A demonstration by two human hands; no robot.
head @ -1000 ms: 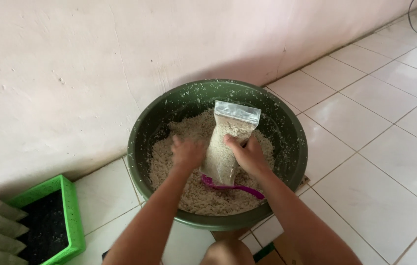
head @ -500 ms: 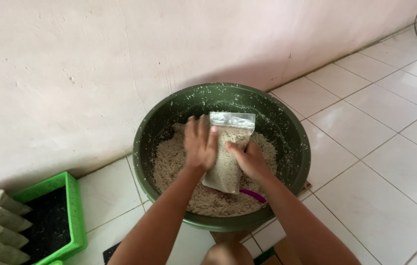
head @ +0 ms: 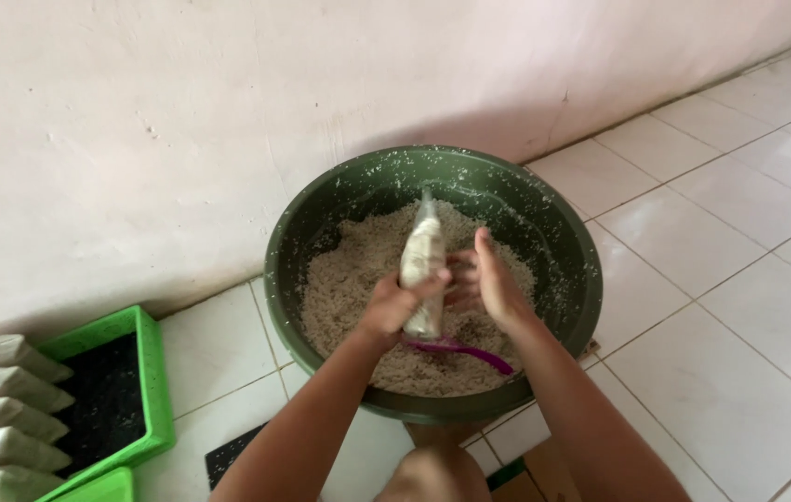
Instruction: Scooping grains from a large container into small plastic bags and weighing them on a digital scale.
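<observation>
Taking the big dark green basin as my landmark: well off to its left, on the tiled floor, stands a bright green crate, and left of that crate lie several filled pale bags stacked side by side. I judge those to be finished ones, so a good part of the packing looks done.

Inside the basin lies a deep heap of pale, crumbly mix, which tells me plenty is left to bag. Over the middle of the basin I hold a clear plastic bag upright, its lower part packed full of the same mix and its top tapering to a thin, gathered neck. My left hand is wrapped around the bag's lower half, fingers closed firmly on it. My right hand, just to the right of the bag, has its fingers spread and its palm turned toward the bag, against its side or nearly so; it does not clasp anything, though blur keeps me from being sure of contact.

Under my hands, toward the basin's near right wall, a purple scoop rests on the mix, untouched. This bag seems full but not yet set with the others.
</observation>
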